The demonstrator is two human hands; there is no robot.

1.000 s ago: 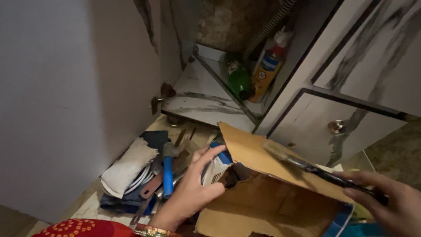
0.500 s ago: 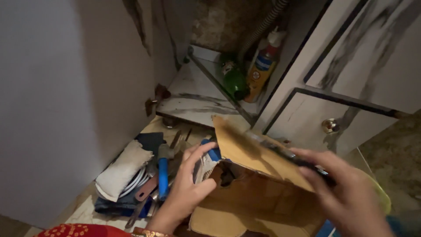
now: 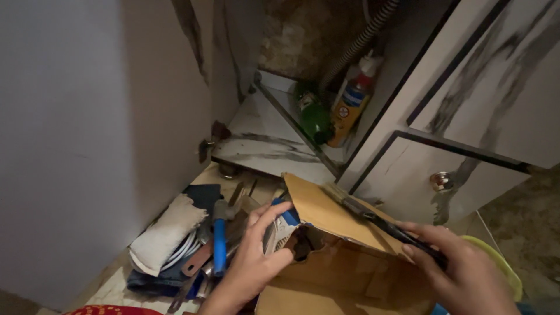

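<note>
My left hand (image 3: 254, 256) grips the torn left edge of a brown cardboard box (image 3: 344, 274) on the floor, fingers curled over a blue and white item (image 3: 284, 224) at its rim. My right hand (image 3: 461, 271) holds the dark handle of a paintbrush (image 3: 364, 213), whose bristle end lies across the box's raised flap (image 3: 324, 210). The inside of the box is dark and I cannot make out what it holds.
Left of the box lies a heap of tools: a blue-handled tool (image 3: 220, 239), a white cloth roll (image 3: 166, 233), white cable and metal pieces. The open cabinet (image 3: 268, 140) holds a green bottle (image 3: 314, 116) and a yellow spray bottle (image 3: 350, 108). A closed cabinet door with a round knob (image 3: 440, 181) stands right.
My right hand has swung the paintbrush leftward from the box's far right side so it now lies over the flap. The left hand has kept its grip on the box edge.
</note>
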